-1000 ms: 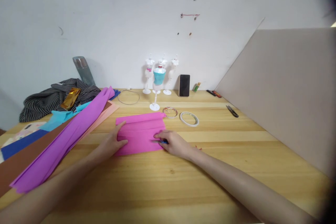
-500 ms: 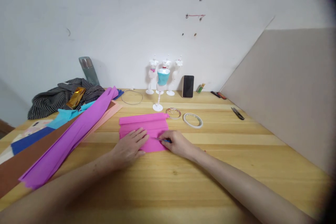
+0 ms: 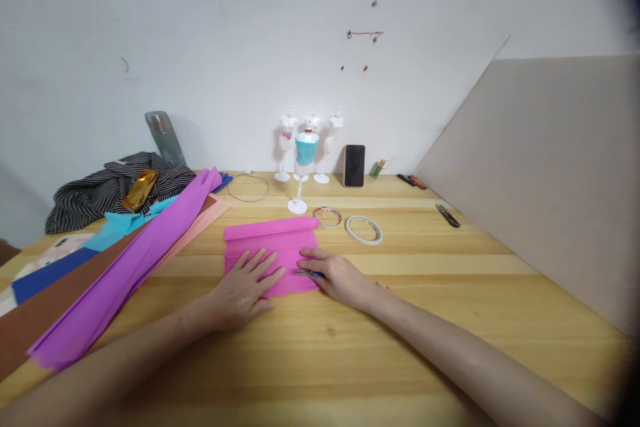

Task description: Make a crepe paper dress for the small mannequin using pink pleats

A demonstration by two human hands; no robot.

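Observation:
A pink crepe paper sheet (image 3: 280, 240) lies on the table in front of me, its far edge folded over in a thick band. My left hand (image 3: 246, 285) rests flat on its near left part, fingers spread. On the near right part is my right hand (image 3: 336, 276), which holds small blue-handled scissors (image 3: 311, 273) under the palm. Their metal tip points left over the paper, and most of the handle is hidden by the hand. The right index finger reaches out along the paper.
Beyond the paper stand several white mini dress forms (image 3: 306, 150), one with a turquoise top. A tape roll (image 3: 364, 230), a bangle-like ring (image 3: 327, 217), a phone (image 3: 355, 166) and dark pliers-like cutters (image 3: 447, 215) lie rightward. Purple crepe paper (image 3: 135, 267), striped cloth (image 3: 90, 193) and a bottle (image 3: 165, 138) occupy the left.
My left hand's fingers have spread wider on the paper. My right index finger has stretched out, and the scissors lie lower in the hand. The whole view has shifted slightly.

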